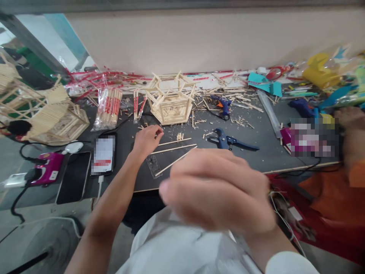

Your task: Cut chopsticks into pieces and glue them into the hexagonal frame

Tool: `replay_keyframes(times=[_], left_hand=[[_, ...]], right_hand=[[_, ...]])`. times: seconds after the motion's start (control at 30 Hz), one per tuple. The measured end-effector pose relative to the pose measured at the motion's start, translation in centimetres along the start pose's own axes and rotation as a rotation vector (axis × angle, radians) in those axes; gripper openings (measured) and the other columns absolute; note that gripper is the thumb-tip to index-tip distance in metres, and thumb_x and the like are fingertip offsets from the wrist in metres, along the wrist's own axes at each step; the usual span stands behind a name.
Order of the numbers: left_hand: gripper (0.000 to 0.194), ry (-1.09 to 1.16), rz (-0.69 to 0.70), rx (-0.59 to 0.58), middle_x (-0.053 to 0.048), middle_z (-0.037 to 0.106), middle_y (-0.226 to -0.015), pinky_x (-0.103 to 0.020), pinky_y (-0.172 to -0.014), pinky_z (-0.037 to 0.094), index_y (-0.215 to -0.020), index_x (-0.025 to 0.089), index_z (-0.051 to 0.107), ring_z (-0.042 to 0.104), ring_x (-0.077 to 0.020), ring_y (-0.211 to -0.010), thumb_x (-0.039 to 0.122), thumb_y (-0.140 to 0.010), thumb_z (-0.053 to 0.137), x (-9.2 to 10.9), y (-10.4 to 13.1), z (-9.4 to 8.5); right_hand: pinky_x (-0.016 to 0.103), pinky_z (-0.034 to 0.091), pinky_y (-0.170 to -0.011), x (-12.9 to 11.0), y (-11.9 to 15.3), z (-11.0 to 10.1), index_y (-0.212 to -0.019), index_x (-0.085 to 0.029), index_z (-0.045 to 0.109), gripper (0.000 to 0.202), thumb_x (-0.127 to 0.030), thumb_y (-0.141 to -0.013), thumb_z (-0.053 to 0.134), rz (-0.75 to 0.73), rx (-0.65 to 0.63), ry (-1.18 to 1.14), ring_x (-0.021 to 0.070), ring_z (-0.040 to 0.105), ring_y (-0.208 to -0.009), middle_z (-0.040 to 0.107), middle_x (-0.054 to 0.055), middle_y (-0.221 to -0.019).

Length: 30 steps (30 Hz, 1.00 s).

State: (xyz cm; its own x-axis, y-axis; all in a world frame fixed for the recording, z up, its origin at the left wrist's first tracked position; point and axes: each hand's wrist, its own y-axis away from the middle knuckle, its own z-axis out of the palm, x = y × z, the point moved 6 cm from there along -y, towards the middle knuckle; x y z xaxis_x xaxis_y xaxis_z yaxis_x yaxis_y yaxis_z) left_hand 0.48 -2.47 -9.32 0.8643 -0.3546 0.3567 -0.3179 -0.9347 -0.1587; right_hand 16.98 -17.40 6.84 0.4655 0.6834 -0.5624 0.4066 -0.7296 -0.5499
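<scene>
My left hand (148, 139) is low over the worktable with its fingers curled together; whether anything is pinched in them is hidden. Just right of it lie thin wooden sticks (178, 147) and a small cluster of short cut pieces (180, 136). My right hand (219, 190) is raised close to the camera, blurred, its fingers folded closed; what they hold, if anything, does not show. A clear plastic piece (154, 166) lies below the sticks. Behind them stands a wooden stick framework (171, 108). Dark blue cutters (224, 140) rest to the right.
A blue glue gun (225, 108) lies among stick scraps. Bagged chopsticks (110, 108), two phones (103, 154) and a purple power strip (47, 167) occupy the left. Another stick model (59, 121) stands at far left. Another person's arm (353, 140) reaches in at right.
</scene>
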Motion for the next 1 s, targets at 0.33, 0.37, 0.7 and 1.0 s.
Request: replay_keyframes(times=[0.33,0.37,0.7,1.0], left_hand=[[0.021,-0.021,0.160,-0.118,-0.004,0.069,-0.089,-0.030,-0.070,0.041,-0.089,0.021,0.069,0.064,-0.0221,-0.087,0.040,-0.094,0.061,0.5,0.1,0.9],[0.022,-0.006,0.187,-0.144,-0.004,0.069,-0.091,-0.030,-0.070,0.042,-0.090,0.021,0.069,0.063,-0.0219,-0.088,0.042,-0.092,0.062,0.6,0.1,1.1],[0.021,0.022,0.224,-0.209,-0.003,0.066,-0.092,-0.028,-0.068,0.040,-0.092,0.022,0.069,0.062,-0.0201,-0.085,0.040,-0.094,0.059,0.5,0.1,1.7],[0.017,0.053,0.251,-0.193,-0.004,0.069,-0.094,-0.029,-0.075,0.042,-0.093,0.020,0.068,0.063,-0.0205,-0.088,0.032,-0.096,0.056,0.8,0.0,1.2]], right_hand=[[0.041,0.048,-0.092,13.0,3.8,11.0,-0.104,-0.019,0.071,0.020,-0.021,-0.084,0.074,0.023,-0.592,0.101,0.0252,0.058,-0.103,0.066,0.010,-0.106],[0.040,0.047,-0.093,13.3,4.1,11.1,-0.103,-0.019,0.072,0.019,-0.020,-0.085,0.074,0.041,-0.588,0.101,0.0245,0.058,-0.103,0.066,0.010,-0.106],[0.035,0.045,-0.081,14.3,4.0,11.1,-0.088,-0.017,0.063,0.012,-0.017,-0.096,0.054,0.127,-0.453,0.172,0.0216,0.057,-0.088,0.065,0.008,-0.091],[0.024,0.044,-0.055,16.7,4.3,7.6,-0.097,-0.021,0.054,0.017,-0.038,-0.097,0.053,0.544,0.132,-0.411,0.0106,0.056,-0.055,0.060,-0.003,-0.070]])
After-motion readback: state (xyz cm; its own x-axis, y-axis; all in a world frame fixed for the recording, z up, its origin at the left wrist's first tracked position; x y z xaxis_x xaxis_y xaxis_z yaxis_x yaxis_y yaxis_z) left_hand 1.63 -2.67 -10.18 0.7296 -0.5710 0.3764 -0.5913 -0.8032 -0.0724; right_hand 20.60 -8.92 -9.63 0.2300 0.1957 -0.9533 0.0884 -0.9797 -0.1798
